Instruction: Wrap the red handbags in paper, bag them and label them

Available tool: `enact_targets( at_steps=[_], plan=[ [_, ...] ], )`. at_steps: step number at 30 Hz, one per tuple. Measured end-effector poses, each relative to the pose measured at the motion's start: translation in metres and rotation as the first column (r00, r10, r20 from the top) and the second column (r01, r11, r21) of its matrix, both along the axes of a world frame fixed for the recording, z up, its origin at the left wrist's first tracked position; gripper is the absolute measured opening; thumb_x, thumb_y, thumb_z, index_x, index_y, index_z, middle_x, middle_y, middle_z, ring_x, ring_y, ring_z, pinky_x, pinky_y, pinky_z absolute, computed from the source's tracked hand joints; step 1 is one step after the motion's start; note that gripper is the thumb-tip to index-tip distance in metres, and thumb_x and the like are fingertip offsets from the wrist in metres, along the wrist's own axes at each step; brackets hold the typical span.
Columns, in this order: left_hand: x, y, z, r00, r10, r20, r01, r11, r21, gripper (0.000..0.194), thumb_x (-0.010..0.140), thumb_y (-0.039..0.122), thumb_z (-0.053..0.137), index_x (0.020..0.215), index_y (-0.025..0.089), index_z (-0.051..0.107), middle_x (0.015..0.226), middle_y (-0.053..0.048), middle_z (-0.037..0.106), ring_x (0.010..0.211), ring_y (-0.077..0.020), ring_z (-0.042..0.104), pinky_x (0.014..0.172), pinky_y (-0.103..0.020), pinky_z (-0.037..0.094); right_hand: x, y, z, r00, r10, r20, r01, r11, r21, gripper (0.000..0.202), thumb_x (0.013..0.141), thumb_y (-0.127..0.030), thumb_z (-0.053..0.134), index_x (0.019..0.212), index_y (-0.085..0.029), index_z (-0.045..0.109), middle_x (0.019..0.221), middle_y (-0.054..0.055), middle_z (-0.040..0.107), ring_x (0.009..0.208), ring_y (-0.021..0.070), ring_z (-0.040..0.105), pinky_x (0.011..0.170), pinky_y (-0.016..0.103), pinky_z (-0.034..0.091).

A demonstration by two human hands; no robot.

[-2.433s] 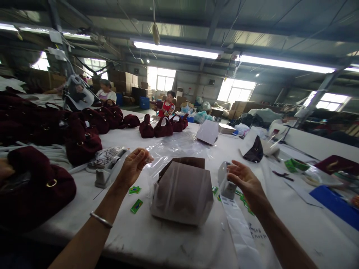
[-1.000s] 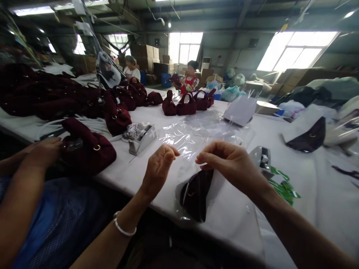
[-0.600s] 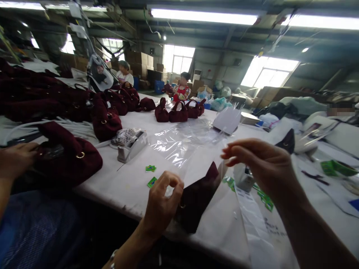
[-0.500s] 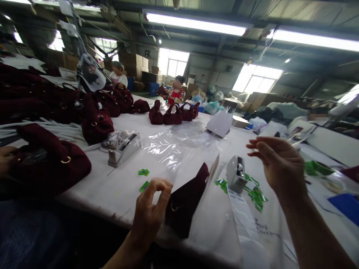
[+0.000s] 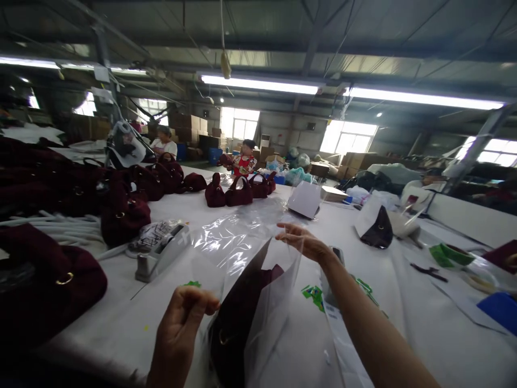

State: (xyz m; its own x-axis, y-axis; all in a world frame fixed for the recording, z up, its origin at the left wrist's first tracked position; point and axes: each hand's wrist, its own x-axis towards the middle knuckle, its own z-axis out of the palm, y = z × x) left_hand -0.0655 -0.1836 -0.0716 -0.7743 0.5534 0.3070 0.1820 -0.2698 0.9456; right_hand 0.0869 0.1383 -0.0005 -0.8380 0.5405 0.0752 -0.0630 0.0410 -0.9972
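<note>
Left hand (image 5: 180,323) pinched on the clear bag (image 5: 274,307) at its left edge. Right hand (image 5: 301,241) at the bag's upper edge, fingers mostly straight; can't tell if it grips. Dark handbag (image 5: 234,323) inside clear bag, low between hands, on white table (image 5: 109,328). Tape dispenser (image 5: 163,256) left, green packets (image 5: 315,296) right.

L hand (image 5: 177,326) & R hand (image 5: 304,243) both bare. R forearm (image 5: 359,312) slim, bare to pic's bottom edge, narrowing twd wrist. L arm cut off approx. at wrist. Nail details too blurred to tell.
</note>
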Motion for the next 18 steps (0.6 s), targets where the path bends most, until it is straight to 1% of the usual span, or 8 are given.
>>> enact_targets(
  at_steps=[2,4,6,8,10,13,15,18],
  plan=[
    [-0.01,0.001,-0.002,1.0,-0.016,-0.01,0.016,1.0,-0.006,0.029,0.087,0.048,0.068,0.088,0.021,0.059,0.08,-0.001,0.069,0.078,-0.0179,0.067,0.077,-0.028,0.057,-0.003,-0.003,-0.005,0.998,-0.06,-0.029,0.06,0.998,-0.017,0.045,0.062,-0.045,0.09,0.096,-0.019,0.077,0.089,0.006,0.075,0.087,0.0216,0.07,0.098,0.043,0.048],
    [-0.024,0.003,-0.001,1.0,0.016,0.013,-0.017,1.0,0.024,0.029,0.086,0.047,0.07,0.09,0.021,0.058,0.08,0.0,0.069,0.077,-0.0168,0.067,0.075,-0.027,0.056,0.003,-0.005,-0.006,0.98,-0.177,-0.091,0.175,0.984,-0.034,0.039,0.059,-0.046,0.091,0.081,-0.018,0.077,0.077,0.003,0.072,0.073,0.0174,0.068,0.085,0.037,0.054],
    [-0.04,0.007,0.004,0.996,0.071,0.049,-0.076,0.991,0.113,0.03,0.085,0.046,0.071,0.091,0.021,0.056,0.081,0.001,0.07,0.077,-0.0161,0.067,0.075,-0.027,0.056,0.02,-0.008,-0.004,0.937,-0.308,-0.164,0.303,0.951,-0.054,0.038,0.058,-0.047,0.092,0.078,-0.018,0.077,0.07,0.002,0.07,0.065,0.0146,0.065,0.075,0.033,0.056],
    [-0.057,0.016,0.01,0.993,0.099,0.062,-0.11,0.973,0.204,0.03,0.085,0.045,0.071,0.092,0.021,0.055,0.083,0.001,0.071,0.079,-0.0158,0.067,0.077,-0.027,0.056,0.042,-0.012,-0.001,0.885,-0.411,-0.22,0.408,0.911,-0.063,0.037,0.058,-0.046,0.092,0.08,-0.02,0.078,0.068,0.001,0.07,0.064,0.0136,0.065,0.069,0.03,0.057],
    [-0.073,0.032,0.015,0.996,0.079,0.05,-0.089,0.965,0.245,0.029,0.085,0.044,0.071,0.092,0.021,0.054,0.084,0.0,0.072,0.08,-0.0159,0.068,0.079,-0.029,0.055,0.062,-0.017,0.001,0.838,-0.485,-0.25,0.49,0.871,-0.047,0.036,0.061,-0.047,0.091,0.082,-0.021,0.078,0.069,0.001,0.07,0.064,0.0141,0.066,0.066,0.028,0.058],
    [-0.089,0.067,0.016,0.996,0.005,0.088,-0.022,0.982,0.19,0.034,0.079,0.045,0.073,0.087,0.019,0.053,0.073,-0.001,0.07,0.071,-0.0171,0.067,0.074,-0.032,0.054,0.081,-0.027,-0.004,0.796,-0.567,-0.21,0.583,0.813,0.012,0.039,0.061,-0.049,0.09,0.083,-0.02,0.078,0.072,0.004,0.072,0.063,0.0153,0.066,0.061,0.029,0.059],
    [-0.094,0.089,0.016,0.993,-0.028,0.117,0.012,0.99,0.138,0.036,0.075,0.045,0.073,0.083,0.018,0.052,0.069,-0.002,0.07,0.067,-0.0181,0.067,0.07,-0.032,0.053,0.084,-0.033,-0.01,0.769,-0.612,-0.184,0.63,0.774,0.058,0.042,0.061,-0.052,0.089,0.081,-0.017,0.077,0.078,0.007,0.074,0.065,0.0171,0.068,0.062,0.03,0.06],
    [-0.093,0.109,0.02,0.998,-0.017,0.058,0.007,0.984,0.177,0.03,0.081,0.043,0.069,0.087,0.019,0.052,0.075,-0.003,0.071,0.071,-0.0173,0.067,0.074,-0.032,0.053,0.08,-0.04,-0.019,0.681,-0.673,-0.289,0.722,0.684,0.108,0.04,0.068,-0.052,0.085,0.083,-0.017,0.074,0.083,0.008,0.076,0.074,0.0186,0.071,0.073,0.031,0.061]
  ],
)
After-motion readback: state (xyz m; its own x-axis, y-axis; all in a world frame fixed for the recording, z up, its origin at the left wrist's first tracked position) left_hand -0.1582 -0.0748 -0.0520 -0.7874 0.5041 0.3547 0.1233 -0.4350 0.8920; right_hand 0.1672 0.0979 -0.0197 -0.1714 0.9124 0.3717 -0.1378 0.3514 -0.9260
